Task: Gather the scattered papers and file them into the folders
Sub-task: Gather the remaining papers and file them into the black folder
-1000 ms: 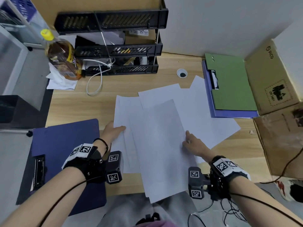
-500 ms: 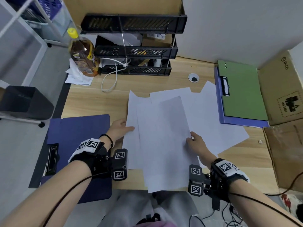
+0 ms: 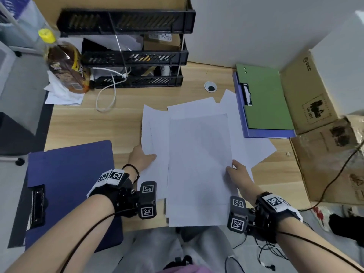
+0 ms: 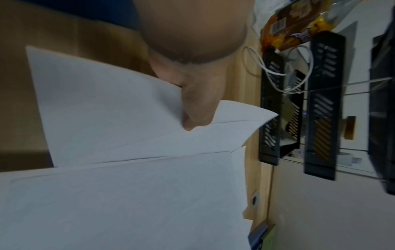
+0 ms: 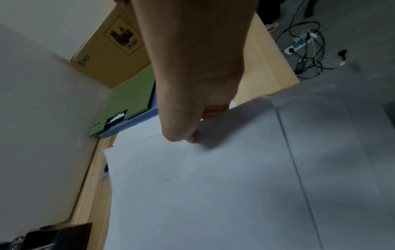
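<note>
Several white sheets lie overlapped on the wooden desk; the top sheet (image 3: 199, 164) lies straight, its near end past the desk's front edge. My left hand (image 3: 144, 155) pinches the left sheets (image 3: 155, 131): its thumb (image 4: 192, 115) is on top and the fingers are hidden under the paper. My right hand (image 3: 235, 170) pinches the top sheet's right edge, thumb (image 5: 188, 133) above and fingers curled below. More sheets (image 3: 254, 148) fan out to the right. A dark blue folder (image 3: 69, 174) lies open at the left. A green folder (image 3: 266, 99) rests on a blue folder (image 3: 266, 133) at the right.
Black stacked trays (image 3: 137, 56) stand at the back, with a tea bottle (image 3: 65, 66) and a white cable (image 3: 110, 91) beside them. Cardboard boxes (image 3: 307, 91) line the right side. A cable hole (image 3: 210, 86) sits behind the papers.
The top sheet has turned from slanted to straight, and the sheets have drawn closer together between both hands. The hands keep their hold at the left and right edges.
</note>
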